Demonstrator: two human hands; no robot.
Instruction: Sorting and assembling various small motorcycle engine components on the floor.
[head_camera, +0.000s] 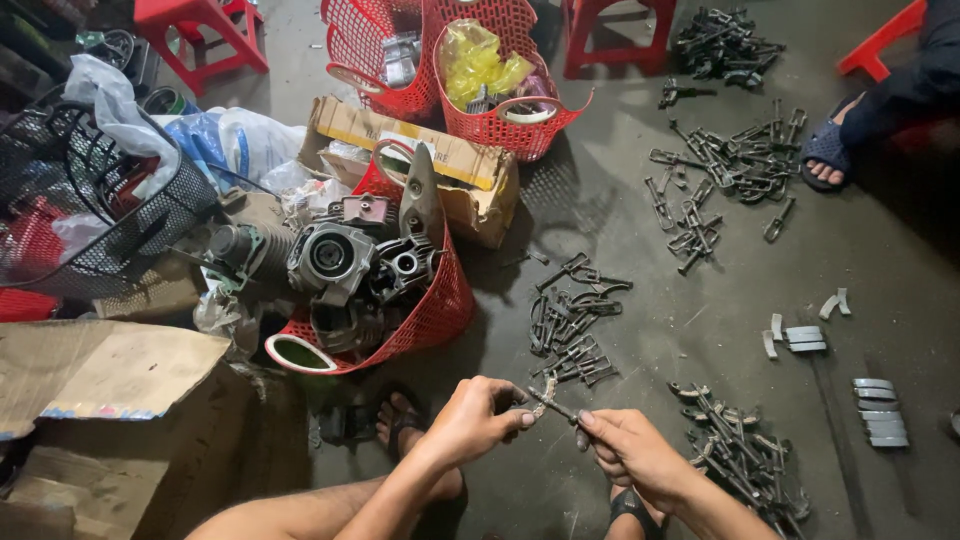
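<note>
**Small metal part held between both hands over the workshop floor**

Low over the concrete floor (620, 230), between my knees, I hold a thin metal part (553, 405) with both hands. My left hand (478, 418) is closed around one end, thumb and forefinger pinching it, and my right hand (628, 452) grips the other end the same way, so the piece stays level and steady between them. It is small and dark, and I cannot quite tell its exact shape from here; it looks like the same kind of piece as those lying about.

Just ahead of my hands is a loose pile of similar metal parts (572, 325), within easy reach. Another heap of parts (745, 455) sits just beside my right hand, kept apart from the first, perhaps as a separate lot. Flat pale metal strips (880, 412) lie in neat stacks further right.

To my left a red plastic basket (440, 305) leans on its side, holding engine pieces (345, 258). Behind it is a cardboard box (450, 165), then two more red baskets (490, 90). Another person's sandalled foot (826, 155) rests at the far right.
</note>
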